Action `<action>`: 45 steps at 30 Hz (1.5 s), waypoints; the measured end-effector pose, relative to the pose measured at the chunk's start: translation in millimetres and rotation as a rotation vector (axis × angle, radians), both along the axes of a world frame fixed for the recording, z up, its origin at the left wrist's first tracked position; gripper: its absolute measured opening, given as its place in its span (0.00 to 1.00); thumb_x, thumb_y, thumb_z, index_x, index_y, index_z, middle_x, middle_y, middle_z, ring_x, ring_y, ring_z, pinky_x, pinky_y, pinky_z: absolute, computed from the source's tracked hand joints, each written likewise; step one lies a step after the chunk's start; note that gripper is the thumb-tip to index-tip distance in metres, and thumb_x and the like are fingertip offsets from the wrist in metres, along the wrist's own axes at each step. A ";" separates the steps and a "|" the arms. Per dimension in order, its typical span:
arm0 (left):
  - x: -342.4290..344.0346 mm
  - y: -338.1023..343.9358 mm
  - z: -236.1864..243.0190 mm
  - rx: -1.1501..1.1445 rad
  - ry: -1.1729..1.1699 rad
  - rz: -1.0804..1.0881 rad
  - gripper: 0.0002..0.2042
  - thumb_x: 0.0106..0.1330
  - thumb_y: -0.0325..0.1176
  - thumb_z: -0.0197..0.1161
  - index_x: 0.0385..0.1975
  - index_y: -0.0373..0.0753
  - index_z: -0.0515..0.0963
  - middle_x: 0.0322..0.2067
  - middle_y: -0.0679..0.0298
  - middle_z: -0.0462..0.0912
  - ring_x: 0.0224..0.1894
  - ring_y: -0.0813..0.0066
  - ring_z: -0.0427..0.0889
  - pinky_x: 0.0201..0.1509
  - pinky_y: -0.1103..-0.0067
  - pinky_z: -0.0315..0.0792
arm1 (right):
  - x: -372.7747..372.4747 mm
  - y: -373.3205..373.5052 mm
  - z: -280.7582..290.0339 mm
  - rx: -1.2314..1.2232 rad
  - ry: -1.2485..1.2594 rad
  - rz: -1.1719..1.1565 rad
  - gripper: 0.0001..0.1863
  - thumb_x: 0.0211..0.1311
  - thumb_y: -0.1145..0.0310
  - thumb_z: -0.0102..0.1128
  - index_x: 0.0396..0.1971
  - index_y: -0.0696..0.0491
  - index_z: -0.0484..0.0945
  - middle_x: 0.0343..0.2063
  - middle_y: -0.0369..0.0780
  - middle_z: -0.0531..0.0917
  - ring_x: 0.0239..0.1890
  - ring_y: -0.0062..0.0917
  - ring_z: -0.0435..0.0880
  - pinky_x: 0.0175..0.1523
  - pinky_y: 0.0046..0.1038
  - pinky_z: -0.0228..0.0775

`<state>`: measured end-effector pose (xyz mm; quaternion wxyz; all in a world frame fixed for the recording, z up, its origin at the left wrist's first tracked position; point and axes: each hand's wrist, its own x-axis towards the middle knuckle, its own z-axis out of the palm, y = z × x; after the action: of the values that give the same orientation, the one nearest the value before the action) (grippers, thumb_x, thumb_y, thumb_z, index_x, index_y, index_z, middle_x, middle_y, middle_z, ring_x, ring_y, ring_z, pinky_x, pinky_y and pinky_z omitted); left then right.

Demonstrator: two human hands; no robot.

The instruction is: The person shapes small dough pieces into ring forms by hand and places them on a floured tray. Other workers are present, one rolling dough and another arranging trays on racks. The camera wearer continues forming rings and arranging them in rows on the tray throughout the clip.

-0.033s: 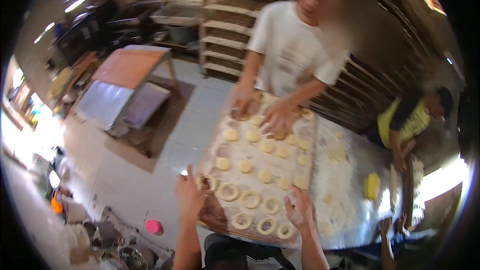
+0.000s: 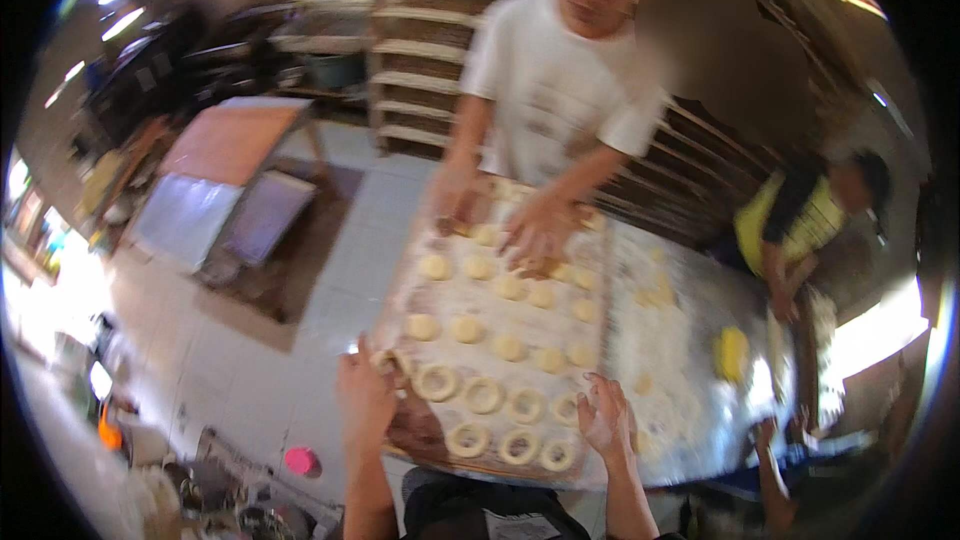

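Observation:
My left hand (image 2: 367, 387) is at the left edge of a floured board (image 2: 408, 290), its forefinger and thumb apart beside a dough ring (image 2: 393, 368). My right hand (image 2: 607, 415) hovers at the board's right edge, fingers apart and slightly bent, holding nothing. Close to it lies another dough ring (image 2: 565, 408), partly hidden by the fingers. Between my hands are two rows of rings, such as this dough ring (image 2: 482, 395). Beyond them sit several round dough pieces without holes, among them this dough ball (image 2: 467, 329).
Across the board, a person in a white shirt (image 2: 560, 70) has both hands on the dough. Flour covers part of the metal table (image 2: 690, 430), where a yellow object (image 2: 731, 355) lies. A person in yellow (image 2: 800, 225) works at far right. A low stand (image 2: 190, 220) is at left.
The whole view has shifted slightly, so everything appears farther left. My right hand looks a little more raised and curled beside the rings; my left hand stays by the same ring.

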<state>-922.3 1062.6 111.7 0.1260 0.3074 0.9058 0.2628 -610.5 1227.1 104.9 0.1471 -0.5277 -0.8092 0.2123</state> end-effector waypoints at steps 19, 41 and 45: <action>332.2 128.4 -47.1 -0.025 -0.516 -0.845 0.17 0.70 0.41 0.61 0.49 0.35 0.78 0.36 0.49 0.86 0.39 0.58 0.88 0.43 0.69 0.79 | 201.7 5.0 -29.4 -0.451 0.376 -0.176 0.15 0.57 0.70 0.68 0.37 0.57 0.71 0.31 0.42 0.80 0.37 0.34 0.83 0.41 0.34 0.74; 390.2 115.9 -3.0 0.614 -0.050 -0.541 0.24 0.58 0.15 0.52 0.57 0.33 0.62 0.44 0.49 0.72 0.48 0.51 0.74 0.51 0.63 0.71 | 195.9 19.2 -21.5 -0.531 1.061 0.128 0.32 0.55 0.77 0.61 0.61 0.57 0.64 0.41 0.46 0.78 0.44 0.35 0.77 0.51 0.31 0.68; 377.3 105.2 -11.3 0.887 -0.760 -0.444 0.23 0.62 0.16 0.49 0.58 0.34 0.60 0.38 0.57 0.72 0.37 0.69 0.74 0.42 0.72 0.71 | 200.4 18.8 -3.1 -1.184 1.540 0.219 0.27 0.56 0.76 0.55 0.59 0.59 0.66 0.33 0.40 0.77 0.40 0.28 0.78 0.52 0.25 0.65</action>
<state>-545.0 1167.8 100.4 0.3513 0.3964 0.5170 0.6725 -410.0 1245.9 101.8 0.3261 -0.1551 -0.2991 0.8833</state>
